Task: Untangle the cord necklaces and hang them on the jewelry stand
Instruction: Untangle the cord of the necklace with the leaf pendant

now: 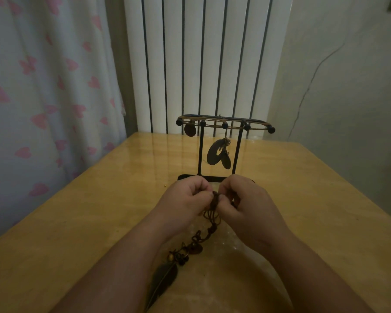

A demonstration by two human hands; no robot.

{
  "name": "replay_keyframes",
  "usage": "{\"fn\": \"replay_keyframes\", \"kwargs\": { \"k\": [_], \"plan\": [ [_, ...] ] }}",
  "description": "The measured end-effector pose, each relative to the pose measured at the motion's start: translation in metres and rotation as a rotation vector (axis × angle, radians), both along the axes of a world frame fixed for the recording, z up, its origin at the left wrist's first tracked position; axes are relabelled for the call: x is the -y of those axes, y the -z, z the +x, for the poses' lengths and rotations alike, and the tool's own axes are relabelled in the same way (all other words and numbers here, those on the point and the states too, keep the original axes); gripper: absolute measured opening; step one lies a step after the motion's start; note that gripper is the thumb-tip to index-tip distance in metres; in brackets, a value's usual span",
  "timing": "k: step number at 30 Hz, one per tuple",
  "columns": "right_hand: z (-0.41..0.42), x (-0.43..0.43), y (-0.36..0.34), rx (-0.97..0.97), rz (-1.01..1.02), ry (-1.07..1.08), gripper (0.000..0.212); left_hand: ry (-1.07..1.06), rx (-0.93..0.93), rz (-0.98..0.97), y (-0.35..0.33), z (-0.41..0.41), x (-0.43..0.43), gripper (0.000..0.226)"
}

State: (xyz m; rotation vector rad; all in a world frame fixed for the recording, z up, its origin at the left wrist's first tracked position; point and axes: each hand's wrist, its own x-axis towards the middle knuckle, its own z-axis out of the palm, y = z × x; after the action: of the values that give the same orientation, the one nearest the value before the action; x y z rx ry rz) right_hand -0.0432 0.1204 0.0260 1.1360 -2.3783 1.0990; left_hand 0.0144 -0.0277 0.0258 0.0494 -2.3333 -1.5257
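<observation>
A black metal jewelry stand (pixel 224 124) stands on the wooden table, just beyond my hands. Brown cords lie across its top pegs, with a round disc pendant (pixel 190 130) at its left and a larger oval ring pendant (pixel 219 154) hanging in the middle. In front of the stand's base, my left hand (pixel 185 197) and my right hand (pixel 244 202) pinch a tangled brown cord necklace (pixel 210 224) between their fingertips. The tangle trails down toward me with beads and a dark feather pendant (pixel 164 279) lying between my forearms.
The yellow wooden table (pixel 88 222) reaches back to a white ribbed radiator (pixel 203 64). A curtain with pink hearts (pixel 43 98) hangs at the left and a plain wall (pixel 348 86) is at the right. A tiny gold bit (pixel 165 185) lies left of the stand.
</observation>
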Motion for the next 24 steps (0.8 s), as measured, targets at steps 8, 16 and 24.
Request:
{"fn": "replay_keyframes", "kwargs": {
  "k": [8, 16, 24],
  "plan": [
    [-0.0014, -0.0004, 0.0006, -0.024, -0.01, 0.008, 0.008, -0.018, -0.025, -0.049, -0.0011, 0.0014, -0.0013, 0.019],
    [-0.0021, 0.0017, -0.0003, 0.003, 0.025, 0.037, 0.003, -0.017, 0.016, -0.052, -0.0001, 0.0001, -0.0024, 0.021],
    [0.0041, 0.0068, -0.0011, 0.334, -0.283, -0.077, 0.013, 0.03, 0.07, 0.257, -0.0046, 0.0011, -0.001, 0.026]
  ]
}}
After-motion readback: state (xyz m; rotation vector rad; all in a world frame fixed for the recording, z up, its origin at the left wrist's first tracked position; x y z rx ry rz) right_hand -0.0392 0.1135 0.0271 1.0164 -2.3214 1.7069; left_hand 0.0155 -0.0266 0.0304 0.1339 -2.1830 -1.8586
